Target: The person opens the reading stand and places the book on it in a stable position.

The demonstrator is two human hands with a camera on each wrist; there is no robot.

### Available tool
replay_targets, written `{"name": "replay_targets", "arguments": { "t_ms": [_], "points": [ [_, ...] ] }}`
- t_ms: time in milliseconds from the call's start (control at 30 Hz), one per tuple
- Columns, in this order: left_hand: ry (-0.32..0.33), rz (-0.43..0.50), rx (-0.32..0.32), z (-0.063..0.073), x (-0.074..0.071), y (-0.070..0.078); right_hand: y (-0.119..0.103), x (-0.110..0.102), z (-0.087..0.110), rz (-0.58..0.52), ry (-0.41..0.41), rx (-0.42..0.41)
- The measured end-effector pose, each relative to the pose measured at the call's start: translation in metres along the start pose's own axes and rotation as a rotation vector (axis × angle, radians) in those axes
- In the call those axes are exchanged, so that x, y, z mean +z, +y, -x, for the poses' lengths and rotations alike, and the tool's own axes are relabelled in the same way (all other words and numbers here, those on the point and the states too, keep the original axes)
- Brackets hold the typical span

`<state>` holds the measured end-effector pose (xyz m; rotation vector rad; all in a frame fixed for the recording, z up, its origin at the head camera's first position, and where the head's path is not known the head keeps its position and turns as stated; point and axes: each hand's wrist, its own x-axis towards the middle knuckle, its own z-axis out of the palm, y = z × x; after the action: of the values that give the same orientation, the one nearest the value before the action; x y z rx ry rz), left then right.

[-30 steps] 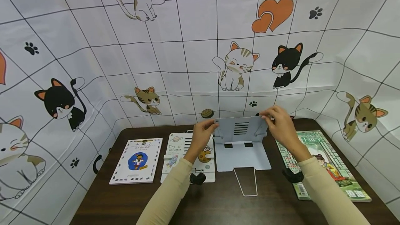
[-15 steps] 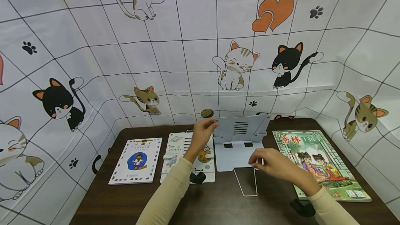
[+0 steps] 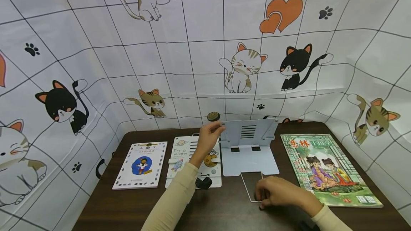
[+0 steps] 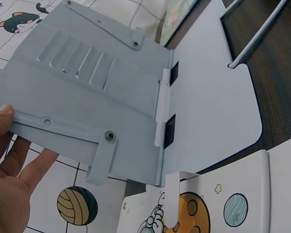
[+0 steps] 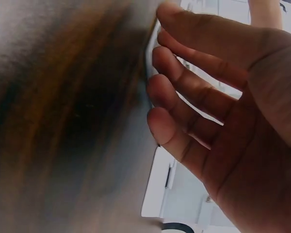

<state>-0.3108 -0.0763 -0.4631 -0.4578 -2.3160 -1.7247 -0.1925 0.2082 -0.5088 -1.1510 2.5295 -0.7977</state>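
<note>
A pale grey metal book stand rests on the table with one panel flat and its slotted panel raised at the back. My left hand holds the raised panel's upper left corner; the left wrist view shows the thumb over the panel and the other fingers behind it. A wire leg sticks out toward me from the flat panel. The fingers of my right hand curl at the leg's near right corner, hiding part of it. In the right wrist view, these fingertips line a thin edge.
Left of the stand lies a white "Tiny universe" book stand with planet pictures, and farther left a white book. A green magazine lies at the right. Behind the dark table hangs a cat-print cloth.
My right hand has let go of the raised panel's upper right corner and come down toward me to the wire leg. My left hand has stayed at its corner.
</note>
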Motion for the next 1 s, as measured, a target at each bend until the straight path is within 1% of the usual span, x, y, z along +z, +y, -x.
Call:
{"name": "replay_targets", "arguments": {
  "t_ms": [100, 233, 333, 500, 633, 700, 833, 1000],
  "points": [
    [-0.002, -0.002, -0.007, 0.001, 0.0, -0.001, -0.001, 0.003, 0.0, -0.008, -0.01, 0.006],
    [-0.02, 0.015, -0.033, 0.002, 0.0, 0.001, 0.0, 0.005, 0.0, 0.018, 0.02, -0.03],
    [-0.028, 0.025, -0.045, 0.003, 0.0, 0.002, 0.002, 0.006, -0.001, 0.025, 0.025, -0.04],
    [-0.025, 0.027, -0.033, 0.003, 0.0, 0.0, 0.004, 0.008, -0.004, 0.041, 0.001, 0.01],
    [-0.028, 0.032, -0.039, 0.004, -0.001, -0.001, 0.004, 0.011, -0.006, 0.106, -0.007, 0.026],
    [-0.031, 0.034, -0.049, 0.005, -0.001, -0.001, 0.003, 0.011, -0.007, 0.136, -0.002, 0.019],
    [-0.035, 0.036, -0.059, 0.005, -0.001, -0.002, -0.005, 0.006, -0.006, 0.158, 0.023, 0.018],
    [-0.034, 0.033, -0.058, 0.005, -0.001, -0.001, -0.013, -0.005, -0.005, 0.128, 0.064, 0.021]
  ]
}}
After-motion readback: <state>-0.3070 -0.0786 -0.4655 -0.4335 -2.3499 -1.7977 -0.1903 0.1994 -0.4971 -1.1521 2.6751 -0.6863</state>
